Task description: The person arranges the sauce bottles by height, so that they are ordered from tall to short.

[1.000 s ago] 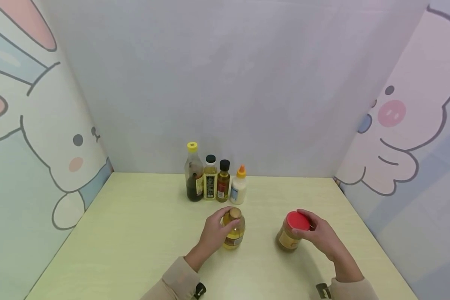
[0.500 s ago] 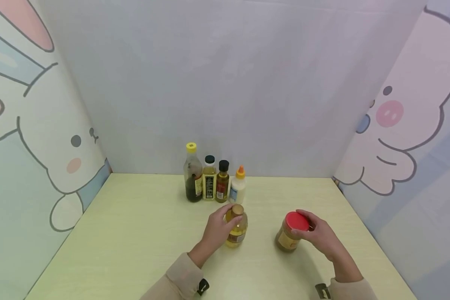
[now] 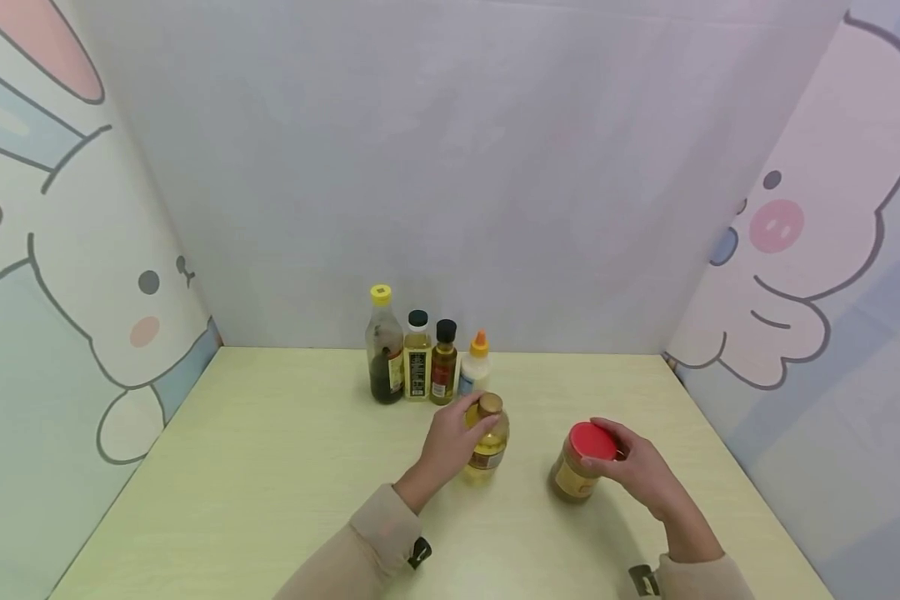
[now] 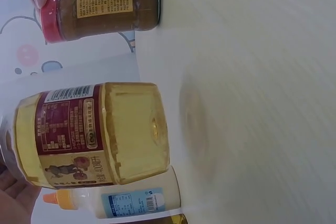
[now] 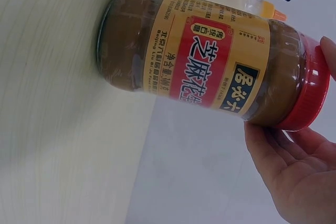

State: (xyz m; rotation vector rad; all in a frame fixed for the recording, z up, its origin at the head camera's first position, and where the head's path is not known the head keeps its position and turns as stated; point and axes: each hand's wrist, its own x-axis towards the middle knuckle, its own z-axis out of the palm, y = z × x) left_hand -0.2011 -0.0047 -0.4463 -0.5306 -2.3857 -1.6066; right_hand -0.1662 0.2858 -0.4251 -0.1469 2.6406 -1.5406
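Note:
My left hand (image 3: 448, 440) grips a cooking oil bottle (image 3: 487, 447) near its gold cap. In the left wrist view, the oil bottle (image 4: 131, 135) hangs just above the table, with a blurred shadow below it. To the right, my right hand (image 3: 642, 477) holds a red-lidded jar of brown sesame peanut butter (image 3: 574, 477) around the lid. The jar's label (image 5: 205, 61) faces the right wrist camera. Its base is close to the tabletop; I cannot tell whether it touches.
Behind the oil bottle stands a row: a dark sauce bottle (image 3: 386, 358) with yellow cap, a pale oil bottle (image 3: 417, 367), a small black-capped bottle (image 3: 444, 367), and a white squeeze bottle (image 3: 474, 367) with orange tip. A grey wall (image 3: 450, 167) rises behind the table (image 3: 285, 450).
My left hand has carried the oil bottle rightward and a little farther back, now partly covering the squeeze bottle. My right hand and the jar stay almost in place.

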